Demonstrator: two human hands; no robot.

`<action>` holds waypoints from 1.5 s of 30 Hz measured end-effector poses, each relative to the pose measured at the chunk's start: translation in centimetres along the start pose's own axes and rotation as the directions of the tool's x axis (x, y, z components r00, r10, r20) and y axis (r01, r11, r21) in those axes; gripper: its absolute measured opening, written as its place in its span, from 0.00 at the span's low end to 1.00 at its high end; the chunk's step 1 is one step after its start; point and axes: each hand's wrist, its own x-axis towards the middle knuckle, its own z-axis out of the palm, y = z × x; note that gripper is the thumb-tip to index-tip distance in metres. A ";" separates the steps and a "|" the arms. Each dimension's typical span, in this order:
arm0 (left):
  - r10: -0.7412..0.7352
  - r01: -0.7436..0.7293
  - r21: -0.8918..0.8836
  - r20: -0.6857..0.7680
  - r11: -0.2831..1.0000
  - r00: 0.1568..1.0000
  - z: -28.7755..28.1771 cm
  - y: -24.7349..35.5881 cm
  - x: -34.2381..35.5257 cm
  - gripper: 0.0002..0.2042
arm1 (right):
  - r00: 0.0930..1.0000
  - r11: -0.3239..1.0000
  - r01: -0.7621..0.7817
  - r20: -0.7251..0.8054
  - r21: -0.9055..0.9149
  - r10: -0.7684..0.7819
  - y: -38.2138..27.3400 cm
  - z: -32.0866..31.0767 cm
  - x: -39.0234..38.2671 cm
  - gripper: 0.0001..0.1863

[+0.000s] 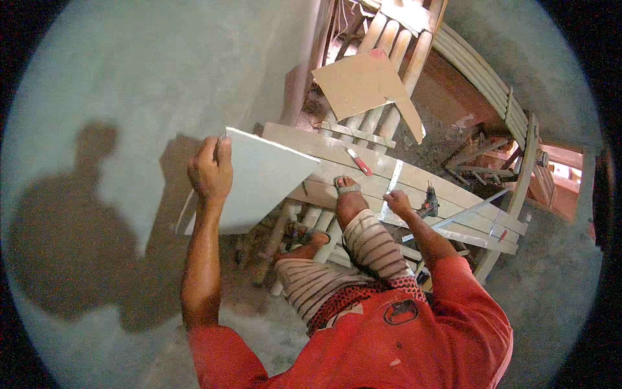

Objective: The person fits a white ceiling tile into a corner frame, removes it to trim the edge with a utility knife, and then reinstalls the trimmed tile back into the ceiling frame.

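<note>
My left hand (212,167) is closed on the upper corner of a pale grey-white board (262,185), which looks like gypsum board with a ragged white edge. The board tilts between the wall and the planks. My right hand (398,202) is closed at a thin bright metal strip (394,180) lying across the wooden planks (372,188); its fingertips are partly hidden. A red utility knife (359,162) lies on the planks beyond my foot. Just right of my right hand sits a dark drill (429,200).
A cut piece of brown cardboard (359,84) lies on several round poles (392,48) ahead. A long metal profile (463,216) crosses the planks at the right, near a small red tool (503,235). The grey wall (162,71) rises at the left. My sandalled foot (347,186) stands on the planks.
</note>
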 end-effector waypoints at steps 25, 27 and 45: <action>0.535 -0.537 0.258 0.083 0.803 0.840 45.3 -7.4 -3.2 0.13 | 0.754 0.809 0.573 -0.472 0.130 -0.457 10.9 16.6 24.9 0.19; 0.525 -0.537 0.258 0.118 0.803 0.843 46.1 -7.0 -3.9 0.13 | 0.752 0.729 0.617 -0.496 0.296 -0.435 5.7 14.2 23.1 0.18; 0.517 -0.509 0.222 0.026 0.832 0.856 46.8 -4.4 -7.1 0.11 | 0.526 0.685 0.727 -0.596 -0.056 -0.607 -5.2 13.5 23.0 0.17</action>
